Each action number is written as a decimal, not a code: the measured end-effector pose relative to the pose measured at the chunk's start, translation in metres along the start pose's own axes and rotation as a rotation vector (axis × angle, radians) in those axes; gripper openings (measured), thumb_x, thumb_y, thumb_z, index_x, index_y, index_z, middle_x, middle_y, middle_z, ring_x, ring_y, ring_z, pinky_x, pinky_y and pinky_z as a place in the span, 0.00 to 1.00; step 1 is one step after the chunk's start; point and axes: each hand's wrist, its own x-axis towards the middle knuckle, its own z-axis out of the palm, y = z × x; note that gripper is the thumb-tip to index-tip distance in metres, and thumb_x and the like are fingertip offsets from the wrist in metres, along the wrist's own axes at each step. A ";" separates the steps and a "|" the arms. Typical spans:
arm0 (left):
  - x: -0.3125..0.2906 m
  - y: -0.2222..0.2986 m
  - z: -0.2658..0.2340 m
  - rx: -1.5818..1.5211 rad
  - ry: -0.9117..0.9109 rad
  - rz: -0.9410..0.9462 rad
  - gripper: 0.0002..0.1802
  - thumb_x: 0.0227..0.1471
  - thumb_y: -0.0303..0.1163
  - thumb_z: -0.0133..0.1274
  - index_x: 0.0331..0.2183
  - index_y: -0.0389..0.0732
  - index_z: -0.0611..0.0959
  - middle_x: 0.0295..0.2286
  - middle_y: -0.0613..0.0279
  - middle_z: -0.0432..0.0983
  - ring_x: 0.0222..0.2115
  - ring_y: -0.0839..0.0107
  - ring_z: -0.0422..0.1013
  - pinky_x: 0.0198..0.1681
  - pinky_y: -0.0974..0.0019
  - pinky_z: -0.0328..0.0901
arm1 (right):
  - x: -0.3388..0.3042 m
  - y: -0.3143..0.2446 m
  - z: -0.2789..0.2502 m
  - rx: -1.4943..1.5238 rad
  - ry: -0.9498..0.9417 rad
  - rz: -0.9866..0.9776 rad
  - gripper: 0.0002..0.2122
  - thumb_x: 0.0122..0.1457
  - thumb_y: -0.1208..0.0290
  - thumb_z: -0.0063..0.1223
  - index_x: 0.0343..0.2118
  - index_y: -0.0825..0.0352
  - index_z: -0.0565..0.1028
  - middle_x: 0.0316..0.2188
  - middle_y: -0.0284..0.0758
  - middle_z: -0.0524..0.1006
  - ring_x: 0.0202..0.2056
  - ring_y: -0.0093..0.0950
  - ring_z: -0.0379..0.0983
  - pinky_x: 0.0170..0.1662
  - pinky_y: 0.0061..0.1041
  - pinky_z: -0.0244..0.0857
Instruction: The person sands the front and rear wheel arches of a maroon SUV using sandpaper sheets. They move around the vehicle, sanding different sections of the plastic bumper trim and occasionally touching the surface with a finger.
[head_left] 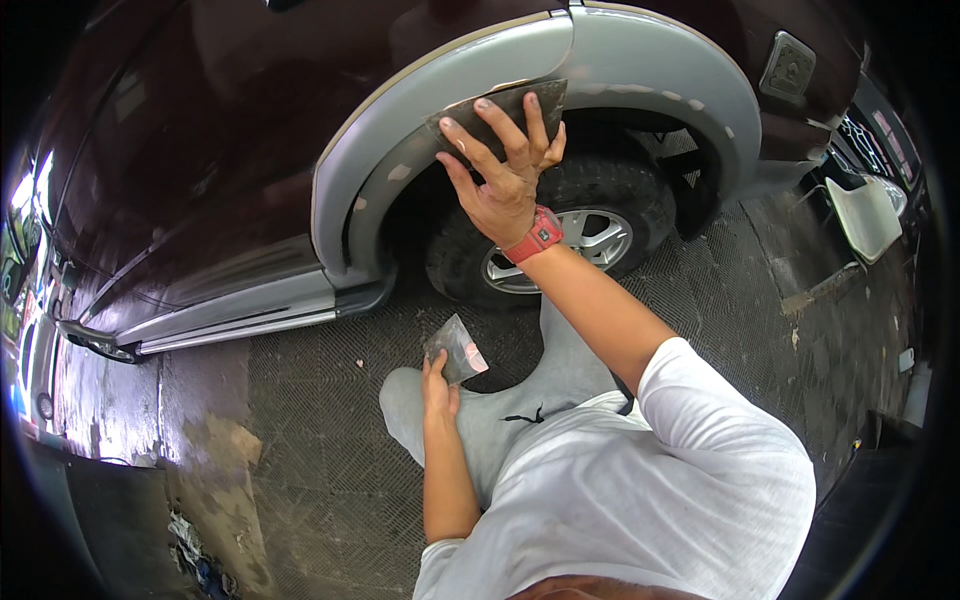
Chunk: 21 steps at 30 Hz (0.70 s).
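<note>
My right hand [508, 182] reaches up to the silver-grey wheel-arch flare [402, 118] of a dark maroon vehicle. Its fingers are spread over a dark, thin putty spreader [552, 98], which lies against the lower part of the flare above the tyre. A pale line of filler shows along the spreader's upper edge. Lower down, over my bent leg, my left hand [438, 388] grips a flat greyish putty plate [452, 346] by its near edge. A dab of pink putty [474, 356] sits on the plate's right side. Several pinkish filler patches [399, 172] mark the flare.
Behind my right wrist stands the wheel [600, 235] with its silver alloy rim. A silver side step [235, 310] runs off to the left. Dark patterned matting [320, 430] covers the floor. A pale curved panel [865, 220] is at the far right.
</note>
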 end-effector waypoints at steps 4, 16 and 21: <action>-0.001 -0.001 0.001 0.005 0.054 -0.003 0.27 0.64 0.30 0.54 0.62 0.38 0.70 0.55 0.58 0.74 0.55 0.63 0.72 0.60 0.58 0.65 | -0.002 0.008 -0.011 0.007 -0.011 0.028 0.21 0.53 0.62 0.72 0.51 0.38 0.82 0.64 0.20 0.67 0.73 0.39 0.46 0.69 0.59 0.30; 0.003 -0.002 -0.001 0.041 0.015 -0.005 0.31 0.63 0.31 0.55 0.65 0.38 0.68 0.58 0.57 0.71 0.58 0.62 0.69 0.62 0.56 0.63 | 0.010 0.048 -0.024 0.001 0.068 0.019 0.21 0.54 0.61 0.71 0.53 0.39 0.81 0.65 0.21 0.66 0.74 0.39 0.44 0.69 0.60 0.29; -0.001 0.001 -0.001 0.078 0.031 -0.006 0.33 0.62 0.31 0.55 0.66 0.38 0.66 0.59 0.56 0.70 0.59 0.62 0.68 0.62 0.55 0.62 | 0.020 0.052 -0.028 -0.008 0.116 0.050 0.21 0.55 0.61 0.71 0.53 0.39 0.81 0.64 0.21 0.66 0.73 0.39 0.44 0.69 0.61 0.30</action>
